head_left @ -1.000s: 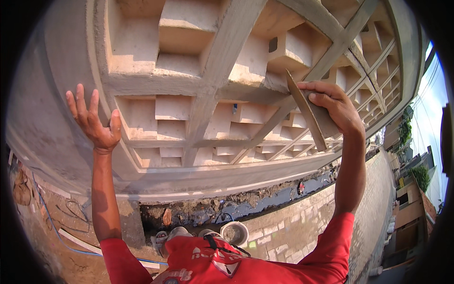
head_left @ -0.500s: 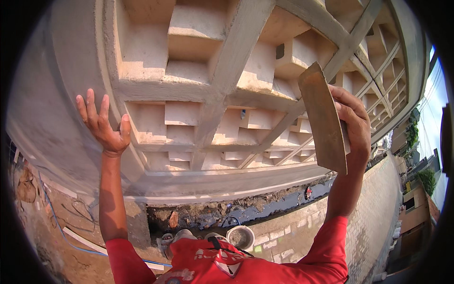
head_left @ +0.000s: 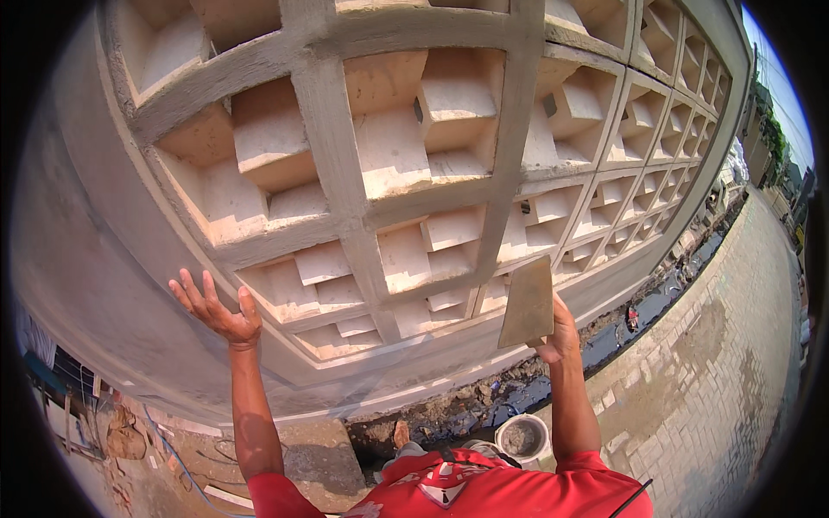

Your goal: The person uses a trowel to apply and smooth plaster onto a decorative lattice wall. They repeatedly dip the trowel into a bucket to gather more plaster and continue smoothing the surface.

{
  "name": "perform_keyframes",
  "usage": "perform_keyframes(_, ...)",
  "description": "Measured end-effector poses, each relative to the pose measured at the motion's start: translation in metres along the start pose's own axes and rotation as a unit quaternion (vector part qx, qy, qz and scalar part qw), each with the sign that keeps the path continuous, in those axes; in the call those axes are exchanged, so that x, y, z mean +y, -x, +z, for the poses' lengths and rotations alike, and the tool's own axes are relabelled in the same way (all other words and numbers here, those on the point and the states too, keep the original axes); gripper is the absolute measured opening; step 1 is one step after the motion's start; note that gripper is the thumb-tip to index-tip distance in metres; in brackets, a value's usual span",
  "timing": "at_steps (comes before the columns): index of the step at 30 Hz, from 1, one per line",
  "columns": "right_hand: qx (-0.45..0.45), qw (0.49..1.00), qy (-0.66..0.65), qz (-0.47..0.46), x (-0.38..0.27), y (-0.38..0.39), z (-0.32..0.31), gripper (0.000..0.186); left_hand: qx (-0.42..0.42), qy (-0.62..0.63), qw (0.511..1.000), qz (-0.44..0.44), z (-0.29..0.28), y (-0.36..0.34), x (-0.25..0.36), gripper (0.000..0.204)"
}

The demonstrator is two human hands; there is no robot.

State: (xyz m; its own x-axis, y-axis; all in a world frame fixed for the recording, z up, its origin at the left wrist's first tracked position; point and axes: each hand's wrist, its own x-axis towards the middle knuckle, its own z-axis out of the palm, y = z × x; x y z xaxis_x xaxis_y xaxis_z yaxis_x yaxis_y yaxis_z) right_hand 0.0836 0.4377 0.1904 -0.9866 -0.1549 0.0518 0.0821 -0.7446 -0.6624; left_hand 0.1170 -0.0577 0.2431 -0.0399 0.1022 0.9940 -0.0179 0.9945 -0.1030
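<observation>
In front of me stands a wall of cream ventilation blocks [head_left: 462, 86] with stepped recesses, divided by grey plastered ribs [head_left: 332, 129]. My right hand [head_left: 565, 335] grips a flat rectangular plastering trowel [head_left: 528, 302] from behind, its broad grey blade turned up toward me. The trowel overlaps the lower blocks in the view; I cannot tell whether it touches them. At the left, my left hand [head_left: 226, 318] is empty, its fingers apart. It is nearest to the smooth grey plastered border [head_left: 129, 216]; contact with it is unclear.
A pale bucket [head_left: 523, 418] with grey mix inside stands below my right forearm. Along the wall's foot runs a ditch [head_left: 484, 401] with dark water and rubble. Paving [head_left: 691, 397] stretches to the right. A concrete slab [head_left: 315, 457] and a blue hose [head_left: 177, 462] lie at lower left.
My right hand has come down and left with the trowel, away from the upper blocks. My left hand appears lower and farther right. The whole view has shifted and turned.
</observation>
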Motion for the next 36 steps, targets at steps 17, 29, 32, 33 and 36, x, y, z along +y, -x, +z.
perform_keyframes(17,0.025,0.557,0.665,-0.498,-0.007,-0.064,0.082,0.066,-0.003,-0.048,0.999,0.023,0.002,0.004,0.001,0.064)
perform_keyframes(29,0.036,0.524,0.705,-0.477,-0.011,-0.065,0.06,0.06,0.004,-0.034,0.999,0.015,0.004,0.001,0.002,0.061)
perform_keyframes(32,0.03,0.525,0.699,-0.485,-0.036,-0.076,0.092,0.063,-0.008,-0.043,0.999,0.009,0.002,0.005,-0.002,0.061)
perform_keyframes(33,0.027,0.517,0.702,-0.489,-0.039,-0.081,0.095,0.063,-0.008,-0.042,0.999,0.007,0.002,0.005,-0.001,0.061)
perform_keyframes(36,0.027,0.485,0.737,-0.47,-0.013,-0.088,0.069,0.064,-0.007,-0.032,0.999,0.003,0.006,0.005,0.002,0.06)
